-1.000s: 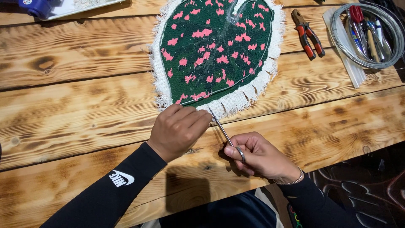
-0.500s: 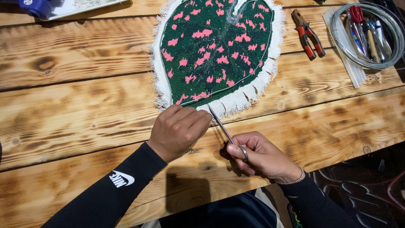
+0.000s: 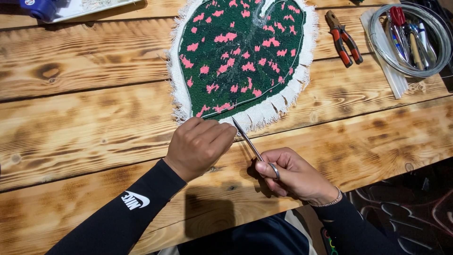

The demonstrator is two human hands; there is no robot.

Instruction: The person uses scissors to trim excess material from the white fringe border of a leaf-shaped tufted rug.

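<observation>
A heart-shaped tufted leaf piece (image 3: 240,56), dark green with pink spots and a frayed white cloth edge, lies on the wooden table (image 3: 85,113). My left hand (image 3: 200,144) rests closed on the near tip of its white fringe, pinching the cloth. My right hand (image 3: 292,174) grips a pair of slim metal scissors (image 3: 252,146) by the finger ring; the blades look closed and point up-left at the fringe, just beside my left fingers. A thin wire runs along the green edge.
Red-handled pliers (image 3: 343,38) lie right of the leaf. A coil of wire (image 3: 410,40) at the far right rings several pens and tools on white strips. A blue object (image 3: 42,7) and a white tray sit at the top left. The table's front edge is close below my hands.
Hardly anything has moved; my right hand has shifted slightly with the scissors, their tip staying at the fringe by my left hand.
</observation>
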